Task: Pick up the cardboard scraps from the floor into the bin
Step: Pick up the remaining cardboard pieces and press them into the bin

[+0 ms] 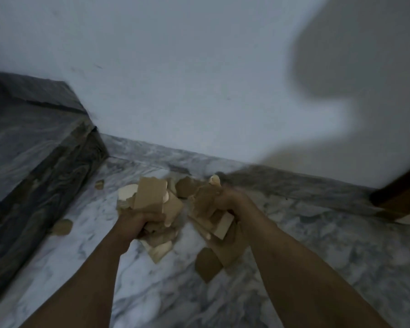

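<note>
A bundle of cardboard scraps (pixel 152 200) is clutched by the left hand (pixel 140 221), another bundle (pixel 206 204) by the right hand (pixel 227 200). Two loose scraps (pixel 63 227) are left on the floor (pixel 317 245) along its left edge; no bin is seen.
</note>
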### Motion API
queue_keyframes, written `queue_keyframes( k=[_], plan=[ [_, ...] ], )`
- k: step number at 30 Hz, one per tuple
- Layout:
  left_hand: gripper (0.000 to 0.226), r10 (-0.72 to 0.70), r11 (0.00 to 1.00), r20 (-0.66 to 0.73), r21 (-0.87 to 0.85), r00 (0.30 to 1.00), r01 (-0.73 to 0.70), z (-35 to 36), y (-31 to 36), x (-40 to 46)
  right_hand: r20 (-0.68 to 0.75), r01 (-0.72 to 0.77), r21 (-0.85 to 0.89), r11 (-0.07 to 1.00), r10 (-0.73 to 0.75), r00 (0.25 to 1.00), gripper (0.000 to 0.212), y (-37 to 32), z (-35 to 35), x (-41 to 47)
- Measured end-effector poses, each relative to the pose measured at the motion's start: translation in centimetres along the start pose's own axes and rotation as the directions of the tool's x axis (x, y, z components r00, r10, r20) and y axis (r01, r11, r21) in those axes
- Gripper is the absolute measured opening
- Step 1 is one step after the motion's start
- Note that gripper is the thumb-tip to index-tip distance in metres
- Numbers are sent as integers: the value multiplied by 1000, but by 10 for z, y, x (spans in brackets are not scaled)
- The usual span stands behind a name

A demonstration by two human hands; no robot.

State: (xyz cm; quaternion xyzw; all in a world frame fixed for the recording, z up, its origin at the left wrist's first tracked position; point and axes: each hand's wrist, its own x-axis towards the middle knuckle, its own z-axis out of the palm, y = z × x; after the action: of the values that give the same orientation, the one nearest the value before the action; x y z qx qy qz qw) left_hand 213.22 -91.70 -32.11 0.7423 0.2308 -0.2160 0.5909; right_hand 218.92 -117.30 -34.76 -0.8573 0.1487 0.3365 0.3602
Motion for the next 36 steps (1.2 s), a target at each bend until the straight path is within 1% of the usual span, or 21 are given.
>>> queue_keyframes(
  k=[1,2,3,4,5,8,9,11,12,13,15,16,17,19,20,24,27,29,32,35,36],
  plan=[
    [31,0,1000,12,1,1000,0,0,-3,-2,21,-132,-6,991,132,991,118,-2,7,0],
    [29,-10,1000,18,0,1000,10,-1,-6,-7,-33,-229,9,973,229,973,109,0,19,1],
    [27,-26,1000,16,-4,1000,26,-3,-10,-11,-149,-265,4,964,262,953,93,0,28,-3],
    [26,-44,999,11,-9,999,44,-5,-13,-14,-226,-267,-26,963,254,940,80,-2,33,-7],
    [27,-53,998,3,-17,999,53,-8,-17,-15,-266,-245,-60,968,221,938,76,-2,35,-9],
    [36,-58,997,-8,-58,998,58,-12,-26,-14,-251,-153,-157,976,110,962,84,-4,39,-13],
    [37,-61,996,-5,-66,998,60,-13,-28,-14,-254,-120,-162,979,76,964,76,-3,40,-18],
    [37,-63,996,1,-65,998,63,-13,-31,-18,-262,-61,-122,991,28,965,43,0,41,-26],
    [39,-63,996,7,-64,998,63,-14,-31,-22,-257,-58,-106,993,29,966,35,1,42,-31],
    [41,-60,996,11,-65,998,60,-14,-30,-25,-243,-69,-62,996,52,969,40,3,43,-34],
    [43,-47,996,15,-73,999,48,-18,-27,-28,-185,-101,19,995,103,977,82,2,44,-40],
    [45,-40,996,15,-80,999,41,-20,-27,-28,-167,-89,34,995,94,982,96,4,45,-38],
    [50,-35,995,17,-92,999,37,-22,-28,-28,-154,-84,24,996,86,984,92,5,45,-39],
    [63,-42,993,20,-111,999,44,-28,-33,-27,-117,-67,-6,998,66,991,61,5,40,-39],
    [68,-53,992,15,-117,998,54,-31,-37,-27,-94,-46,-29,999,43,995,53,5,37,-43],
    [78,-66,984,-17,-165,998,62,-51,-47,-29,-113,10,-143,990,-26,993,46,2,8,-54],
    [74,-61,981,-28,-183,998,55,-62,-53,-26,-199,165,-14,986,-164,966,36,-15,-18,-58],
    [70,-68,981,-19,-183,997,64,-64,-59,-24,-233,209,117,971,-178,956,40,-33,-21,-53],
    [51,-77,980,-32,-189,996,70,-61,-65,-23,-71,129,181,975,-117,991,65,-63,-4,-39],
    [58,-69,984,-26,-163,997,64,-60,-67,-18,72,-32,136,990,23,997,46,-82,22,-6],
    [63,-70,985,-23,-161,997,66,-61,-67,-16,115,-70,63,996,63,991,58,-77,29,23]
  ],
)
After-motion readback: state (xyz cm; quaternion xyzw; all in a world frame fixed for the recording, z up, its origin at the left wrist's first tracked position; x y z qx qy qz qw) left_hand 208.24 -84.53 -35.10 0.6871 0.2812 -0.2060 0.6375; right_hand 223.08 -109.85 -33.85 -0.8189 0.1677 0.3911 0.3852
